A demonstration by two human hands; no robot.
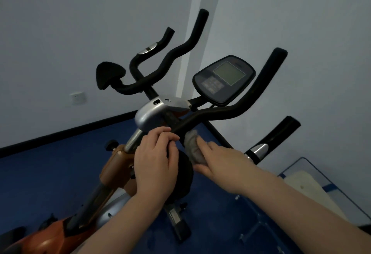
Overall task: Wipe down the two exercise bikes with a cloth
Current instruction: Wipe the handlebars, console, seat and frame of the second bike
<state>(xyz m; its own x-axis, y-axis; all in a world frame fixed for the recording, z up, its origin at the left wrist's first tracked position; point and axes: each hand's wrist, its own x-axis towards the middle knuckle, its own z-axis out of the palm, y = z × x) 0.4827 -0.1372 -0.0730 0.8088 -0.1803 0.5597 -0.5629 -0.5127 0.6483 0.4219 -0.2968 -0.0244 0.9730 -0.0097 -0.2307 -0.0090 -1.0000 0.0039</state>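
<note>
Grey cloth (193, 147) bunched under right hand (218, 163), pinched between flat fingers and thumb, pressed to underside of black handlebar (212, 114) just right of the stem; likely mid-wipe along that bar

Left hand (155, 157) curled over round black pad (185, 175) at handlebar's near end, touching bar beside silver stem cover (149, 116); probably steadying the bike (118, 163) against the push

Console (223, 81) beyond, untouched; second handlebar (166, 61) behind, near wall

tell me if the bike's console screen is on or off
Off, as far as shows: the console screen is a blank grey-green panel with no digits or lit segments visible.
</note>
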